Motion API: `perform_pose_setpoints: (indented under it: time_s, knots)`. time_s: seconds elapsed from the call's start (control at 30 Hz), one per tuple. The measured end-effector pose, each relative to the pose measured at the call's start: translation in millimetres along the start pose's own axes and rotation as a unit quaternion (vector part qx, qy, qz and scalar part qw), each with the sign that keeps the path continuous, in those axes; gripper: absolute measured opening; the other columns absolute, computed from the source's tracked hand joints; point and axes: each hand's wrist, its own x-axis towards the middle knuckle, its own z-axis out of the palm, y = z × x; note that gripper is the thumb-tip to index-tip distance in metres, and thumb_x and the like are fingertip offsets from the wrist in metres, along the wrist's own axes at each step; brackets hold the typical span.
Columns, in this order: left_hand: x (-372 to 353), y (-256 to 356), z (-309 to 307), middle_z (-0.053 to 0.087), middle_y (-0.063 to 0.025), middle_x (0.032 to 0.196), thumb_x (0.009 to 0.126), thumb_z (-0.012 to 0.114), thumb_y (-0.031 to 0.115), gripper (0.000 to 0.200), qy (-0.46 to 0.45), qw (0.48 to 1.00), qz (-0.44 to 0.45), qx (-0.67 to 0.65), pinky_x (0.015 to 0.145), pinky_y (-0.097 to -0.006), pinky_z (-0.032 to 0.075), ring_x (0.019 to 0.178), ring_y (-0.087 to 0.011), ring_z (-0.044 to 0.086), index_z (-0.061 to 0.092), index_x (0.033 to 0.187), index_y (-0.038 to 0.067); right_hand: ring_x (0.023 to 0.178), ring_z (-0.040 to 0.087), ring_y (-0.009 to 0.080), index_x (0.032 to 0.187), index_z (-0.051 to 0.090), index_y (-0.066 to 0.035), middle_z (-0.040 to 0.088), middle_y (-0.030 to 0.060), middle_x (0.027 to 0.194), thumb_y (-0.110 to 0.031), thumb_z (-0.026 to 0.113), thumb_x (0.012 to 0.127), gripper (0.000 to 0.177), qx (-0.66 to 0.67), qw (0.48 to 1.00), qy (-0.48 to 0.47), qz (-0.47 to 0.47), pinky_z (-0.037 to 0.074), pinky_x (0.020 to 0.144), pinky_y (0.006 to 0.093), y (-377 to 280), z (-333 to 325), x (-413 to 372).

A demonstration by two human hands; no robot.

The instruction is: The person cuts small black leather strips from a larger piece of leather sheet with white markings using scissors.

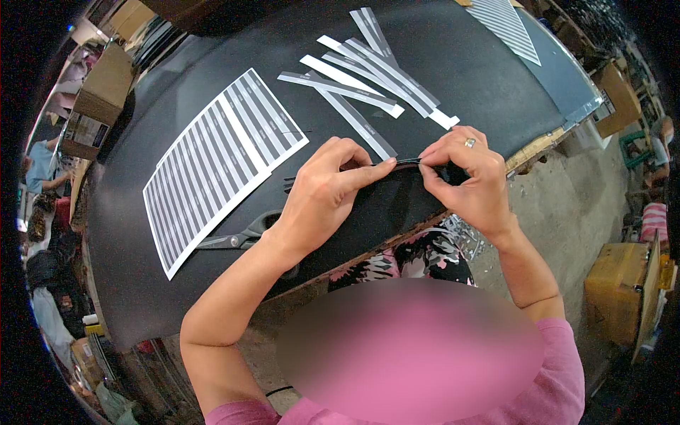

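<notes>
Head view. My reading starts at the fingertips. The left hand (326, 191) presses thumb and forefinger together on a thin black cord (405, 162). The right hand (464, 177), which wears a ring (469, 142), pinches the same cord with its thumb and first fingers and curls the rest underneath. The two pinches nearly meet, so I judge that the short span between them is held taut for fine work. The cord lies just right of the printed label sheet (219, 156), lifted slightly off the black table (460, 71). I cannot tell whether a label is already wrapped round it.

The sheet lies flat and well left of both hands, with one row partly cut away. Cut label strips (368, 78) fan out to the upper right of the sheet, probably laid loose so that each one is easy to pick up. Scissors (237, 237) rest just below the sheet, half under the left forearm.
</notes>
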Motion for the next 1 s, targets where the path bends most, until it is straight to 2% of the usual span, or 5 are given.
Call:
perform_pose_setpoints:
  time_s: [0.47, 0.63, 0.77, 0.9, 1.0]
  knots:
    - [0, 0, 0, 0.059, -0.0065, 0.088, 0.066, 0.061, -0.013, 0.053, -0.001, 1.0, 0.004, 0.006, 0.07, -0.03, 0.05, 0.081, -0.0213, 0.06, 0.071, 0.109, 0.017, 0.078, 0.064, 0.0246, 0.08, 0.062, -0.008, 0.065, 0.0054, 0.076, -0.001, 0.073, 0.066, 0.019, 0.0, 0.998, 0.0, 0.056, 0.041, 0.093, 0.0388, -8, 0, 1]
    - [3, 2, -5, 0.061, -0.0074, 0.087, 0.073, 0.065, -0.007, 0.043, -0.011, 1.0, -0.018, -0.02, 0.071, -0.0294, 0.05, 0.08, -0.0207, 0.06, 0.07, 0.11, 0.013, 0.075, 0.067, 0.0195, 0.098, 0.057, -0.005, 0.066, 0.0063, 0.075, 0.003, 0.069, 0.069, 0.033, 0.139, 0.974, -0.024, 0.18, 0.049, 0.076, 0.0308, -12, -4, 8]
    - [12, 9, -20, 0.066, -0.0119, 0.099, 0.08, 0.07, 0.006, 0.041, -0.053, 0.989, -0.094, -0.106, 0.079, -0.0323, 0.049, 0.09, -0.0231, 0.064, 0.062, 0.12, 0.005, 0.073, 0.067, 0.0147, 0.103, 0.053, -0.004, 0.066, 0.0079, 0.074, 0.004, 0.068, 0.07, 0.037, 0.165, 0.974, -0.052, 0.145, 0.05, 0.069, 0.027, -6, -13, 15]
    - [21, 21, -37, 0.065, -0.0163, 0.108, 0.08, 0.071, 0.014, 0.049, -0.105, 0.99, -0.051, -0.078, 0.087, -0.0356, 0.048, 0.104, -0.0289, 0.063, 0.056, 0.125, 0.001, 0.073, 0.066, 0.0118, 0.105, 0.051, -0.003, 0.067, 0.0083, 0.074, 0.003, 0.067, 0.07, 0.038, 0.199, 0.96, -0.108, 0.161, 0.05, 0.07, 0.0273, -15, -26, 25]
    - [26, 22, -27, 0.065, -0.0175, 0.105, 0.08, 0.071, 0.013, 0.044, -0.106, 0.992, 0.033, -0.054, 0.085, -0.0368, 0.049, 0.1, -0.0311, 0.063, 0.058, 0.12, 0.0, 0.073, 0.066, 0.012, 0.105, 0.051, -0.004, 0.067, 0.0085, 0.074, 0.003, 0.067, 0.071, 0.038, 0.219, 0.956, -0.123, 0.154, 0.05, 0.068, 0.0274, -22, -28, 30]
